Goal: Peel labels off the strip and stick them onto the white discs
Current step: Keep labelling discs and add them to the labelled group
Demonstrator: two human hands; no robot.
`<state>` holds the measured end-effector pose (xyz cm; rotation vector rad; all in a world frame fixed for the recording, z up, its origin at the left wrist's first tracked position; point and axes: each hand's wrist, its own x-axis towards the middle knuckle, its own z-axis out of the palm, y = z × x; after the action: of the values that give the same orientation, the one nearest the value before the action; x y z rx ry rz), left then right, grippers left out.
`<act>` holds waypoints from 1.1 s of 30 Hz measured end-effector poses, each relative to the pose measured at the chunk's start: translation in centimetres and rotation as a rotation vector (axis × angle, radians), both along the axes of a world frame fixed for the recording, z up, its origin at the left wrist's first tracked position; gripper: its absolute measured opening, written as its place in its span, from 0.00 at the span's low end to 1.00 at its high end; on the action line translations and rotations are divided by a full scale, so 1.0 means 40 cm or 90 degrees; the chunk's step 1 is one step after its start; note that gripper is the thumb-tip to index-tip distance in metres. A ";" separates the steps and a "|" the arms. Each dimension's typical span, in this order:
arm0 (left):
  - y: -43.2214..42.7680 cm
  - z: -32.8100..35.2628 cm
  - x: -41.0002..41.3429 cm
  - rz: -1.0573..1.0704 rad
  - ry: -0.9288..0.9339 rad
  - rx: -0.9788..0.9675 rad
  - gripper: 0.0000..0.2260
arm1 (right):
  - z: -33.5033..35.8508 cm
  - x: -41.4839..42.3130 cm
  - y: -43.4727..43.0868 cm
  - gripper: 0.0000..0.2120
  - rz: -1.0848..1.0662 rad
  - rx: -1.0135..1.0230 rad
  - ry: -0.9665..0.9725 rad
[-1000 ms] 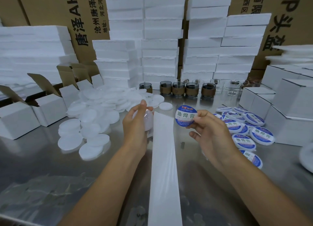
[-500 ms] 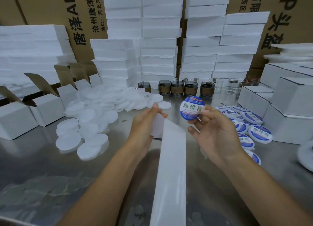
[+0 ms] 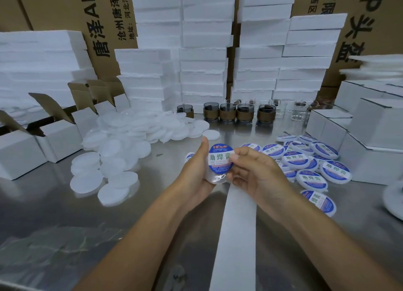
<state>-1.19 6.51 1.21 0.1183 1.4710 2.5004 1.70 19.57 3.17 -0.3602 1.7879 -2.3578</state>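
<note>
My left hand [image 3: 195,170] grips a white disc [image 3: 216,178] at the centre of the view, thumb up along its left rim. A round blue-and-white label [image 3: 220,158] lies over the face of that disc, and my right hand [image 3: 254,174] pinches the label's right edge with thumb and forefinger. The white backing strip [image 3: 236,236] hangs from under my hands down to the bottom edge. A heap of bare white discs [image 3: 122,142] lies to the left. Several labelled discs [image 3: 305,162] are spread on the right.
The metal table [image 3: 65,214] carries open white cartons [image 3: 56,138] at left and closed white boxes [image 3: 375,144] at right. Small glass jars [image 3: 244,115] line the back, in front of stacked foam slabs [image 3: 202,50] and brown cartons.
My hands came together: the right hand brought the label left and down onto the disc held by my left hand. The strip has swung to the right.
</note>
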 end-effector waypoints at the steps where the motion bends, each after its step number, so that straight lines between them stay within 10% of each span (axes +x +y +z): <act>1: -0.002 0.000 0.000 0.005 -0.004 -0.002 0.27 | -0.001 -0.001 0.001 0.02 -0.008 0.022 0.005; 33: 0.005 -0.011 -0.004 0.006 -0.029 0.015 0.27 | -0.029 -0.015 -0.005 0.05 -0.175 0.165 0.024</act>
<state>-1.36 6.71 0.76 0.0584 1.4284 2.5111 1.09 19.35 2.02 -0.1305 2.2557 -2.2534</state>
